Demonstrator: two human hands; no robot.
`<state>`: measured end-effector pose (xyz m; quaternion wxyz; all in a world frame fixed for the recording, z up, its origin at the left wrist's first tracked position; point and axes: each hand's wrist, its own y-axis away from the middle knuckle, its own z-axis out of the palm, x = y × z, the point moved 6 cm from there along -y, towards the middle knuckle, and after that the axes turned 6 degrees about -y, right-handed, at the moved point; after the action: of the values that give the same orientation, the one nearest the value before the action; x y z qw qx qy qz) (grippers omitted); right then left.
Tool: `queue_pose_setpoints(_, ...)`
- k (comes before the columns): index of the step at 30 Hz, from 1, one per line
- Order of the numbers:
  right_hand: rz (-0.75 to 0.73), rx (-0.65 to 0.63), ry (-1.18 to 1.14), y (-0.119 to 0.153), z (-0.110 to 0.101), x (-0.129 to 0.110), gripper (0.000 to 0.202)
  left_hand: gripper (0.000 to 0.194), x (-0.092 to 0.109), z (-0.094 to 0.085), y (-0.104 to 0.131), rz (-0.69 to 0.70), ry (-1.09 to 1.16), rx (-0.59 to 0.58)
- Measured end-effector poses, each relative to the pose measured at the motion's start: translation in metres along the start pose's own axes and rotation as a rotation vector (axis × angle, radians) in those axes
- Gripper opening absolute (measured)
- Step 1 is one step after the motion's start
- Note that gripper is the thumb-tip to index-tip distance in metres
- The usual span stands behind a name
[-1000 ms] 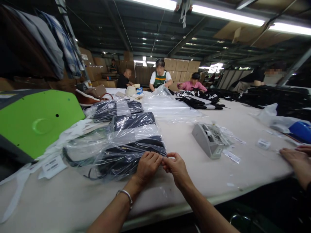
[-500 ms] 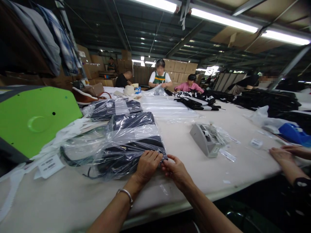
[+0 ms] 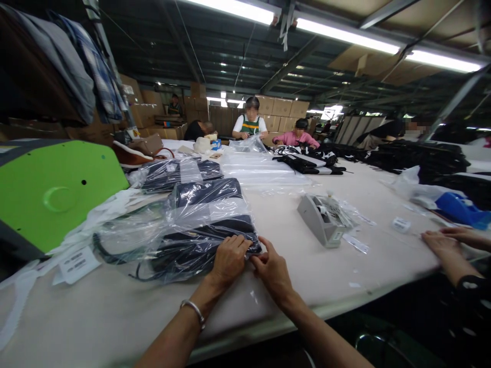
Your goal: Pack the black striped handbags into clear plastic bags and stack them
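On our left, a green machine (image 3: pixel 61 189) stands beside a white barcode label (image 3: pixel 79 263) on the table (image 3: pixel 126 317). Next comes a dark bag (image 3: pixel 207 225) in clear plastic (image 3: pixel 134 230), in front of us and left of centre. Its thin strap (image 3: pixel 109 255) loops out at the left end, and its near edge runs mostly sideways, slanting slightly away from us towards the right. The near right corner is where both our hands meet it. Our left hand (image 3: pixel 229 258) is over the bag, just left of that corner, fingers bent on the plastic; we cannot tell whether its grip is closed underneath. Our right hand (image 3: pixel 273 271) comes in from the outer side, thumb and forefinger about the corner, and we cannot tell whether they pinch the plastic. So nearly all of the bag lies to the left of our right grip, reaching away beyond our left one, which is nearer its middle. Further right, a grey tape dispenser (image 3: pixel 318 225) sits apart from the bag, and a co-worker's hands (image 3: pixel 445 245) rest at the table's edge.
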<state>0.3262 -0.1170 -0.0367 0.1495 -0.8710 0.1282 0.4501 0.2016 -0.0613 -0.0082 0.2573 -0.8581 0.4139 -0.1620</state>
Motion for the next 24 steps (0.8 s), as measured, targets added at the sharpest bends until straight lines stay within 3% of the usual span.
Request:
queue_pose_setpoints(4,-0.309,-0.045,0.578,-0.010,-0.003,-0.012,0.044,0.030,-0.005,0.001,-0.002,-0.046,0.043,-0.047)
queue_pose_setpoints(7,-0.502,-0.074,0.707,-0.021,-0.006,-0.018,0.037,0.037,-0.008,0.000,-0.002,-0.072,0.093,-0.044)
queue_pose_setpoints(9,-0.531,-0.050,0.748,-0.032,-0.012,-0.016,0.026,0.041,-0.007,-0.002,0.000,-0.072,0.133,-0.030)
queue_pose_setpoints(15,-0.332,0.108,0.674,-0.062,-0.043,0.011,0.025,0.031,0.020,-0.015,0.034,0.155,0.163,-0.087)
queue_pose_setpoints(20,-0.108,0.207,0.274,-0.101,-0.078,0.011,0.040,0.019,0.041,-0.053,0.074,0.387,0.203,-0.072)
queue_pose_setpoints(24,0.101,0.128,-0.011,-0.149,-0.081,0.009,0.068,0.018,0.033,-0.083,0.109,0.466,0.214,-0.086)
